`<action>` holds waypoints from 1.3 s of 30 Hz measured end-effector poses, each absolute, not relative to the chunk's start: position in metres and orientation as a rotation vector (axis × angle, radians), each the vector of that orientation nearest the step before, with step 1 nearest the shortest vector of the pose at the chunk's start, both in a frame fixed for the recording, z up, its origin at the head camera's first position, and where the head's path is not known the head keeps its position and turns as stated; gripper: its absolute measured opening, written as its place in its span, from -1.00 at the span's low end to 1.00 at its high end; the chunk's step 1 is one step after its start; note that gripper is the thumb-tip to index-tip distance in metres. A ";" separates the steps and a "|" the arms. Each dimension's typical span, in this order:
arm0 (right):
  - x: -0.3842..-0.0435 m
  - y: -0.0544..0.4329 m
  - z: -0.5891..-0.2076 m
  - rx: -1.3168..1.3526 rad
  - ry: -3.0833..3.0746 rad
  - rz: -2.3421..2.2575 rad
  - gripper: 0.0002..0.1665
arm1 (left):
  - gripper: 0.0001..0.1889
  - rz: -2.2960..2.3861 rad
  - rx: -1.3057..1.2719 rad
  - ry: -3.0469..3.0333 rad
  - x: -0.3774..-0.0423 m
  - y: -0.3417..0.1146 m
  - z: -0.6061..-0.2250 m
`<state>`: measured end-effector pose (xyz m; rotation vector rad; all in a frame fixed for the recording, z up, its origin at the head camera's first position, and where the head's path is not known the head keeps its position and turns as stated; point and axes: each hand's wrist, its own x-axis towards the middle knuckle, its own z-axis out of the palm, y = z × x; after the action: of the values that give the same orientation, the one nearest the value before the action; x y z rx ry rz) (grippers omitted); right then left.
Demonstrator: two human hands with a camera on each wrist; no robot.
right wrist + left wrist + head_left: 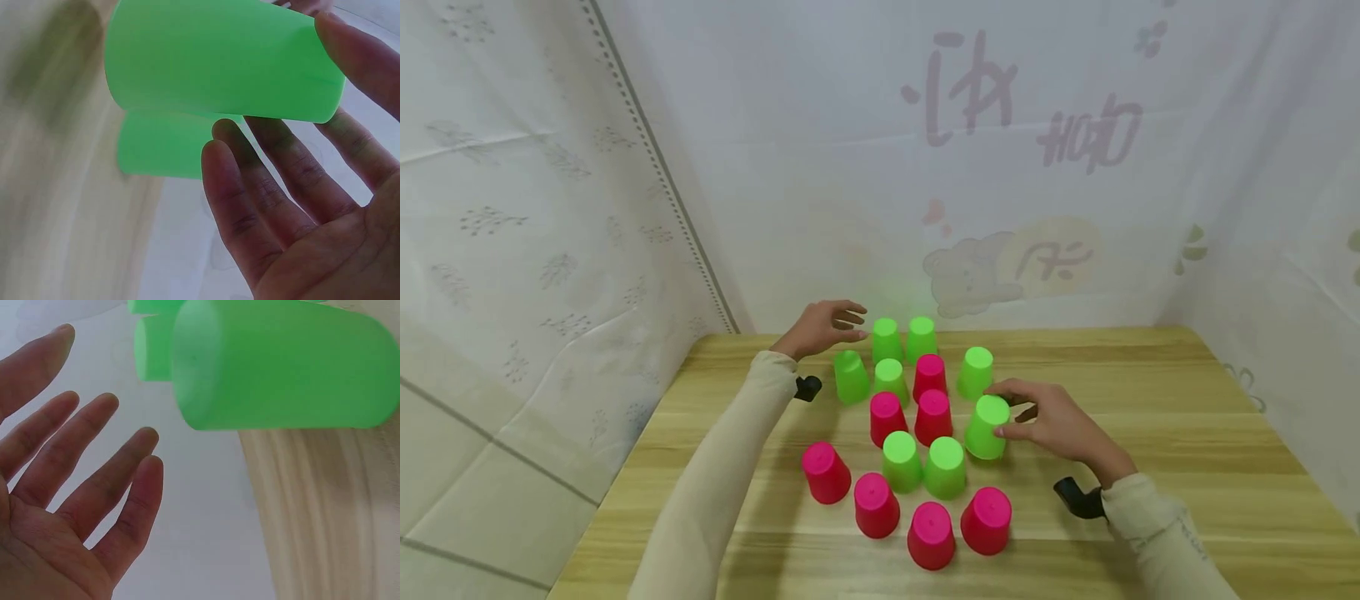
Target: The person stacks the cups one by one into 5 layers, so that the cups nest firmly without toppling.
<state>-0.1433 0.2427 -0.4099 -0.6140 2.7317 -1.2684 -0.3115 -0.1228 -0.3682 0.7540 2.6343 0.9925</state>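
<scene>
My right hand (1047, 421) grips an upside-down green cup (987, 427) at the right of the group, the thumb on the near side and fingers behind. In the right wrist view this held cup (219, 59) looks slightly off the wood, its shadow apart from its rim. Behind it stands another green cup (975, 372). At the back left my left hand (823, 327) holds nothing, fingers spread and loosely bent. Closest to it is a green cup (852, 378), also large in the left wrist view, apart from the fingers (112, 469).
Several more upside-down green cups (902, 462) and red cups (888, 419) stand close together mid-table. A front row of red cups (932, 537) lies nearer me. The wooden table (1112, 375) meets a patterned white cloth (812, 167) at the back and sides.
</scene>
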 end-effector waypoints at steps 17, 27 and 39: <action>-0.196 0.250 -0.351 -0.738 2.708 -1.245 -0.46 | -0.44 1.184 0.676 2.516 -0.283 -0.153 -0.393; -0.246 0.236 -0.335 -0.674 2.757 -1.164 -0.45 | -0.45 1.173 0.644 2.550 -0.275 -0.158 -0.412; -0.289 0.217 -0.360 -0.509 2.764 -1.152 -0.40 | -0.49 1.185 0.621 2.547 -0.273 -0.155 -0.414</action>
<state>-0.2894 0.2167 -0.3601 -0.5092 2.7644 -1.1516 -0.2731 -0.1553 -0.4136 0.6209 2.5475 1.1852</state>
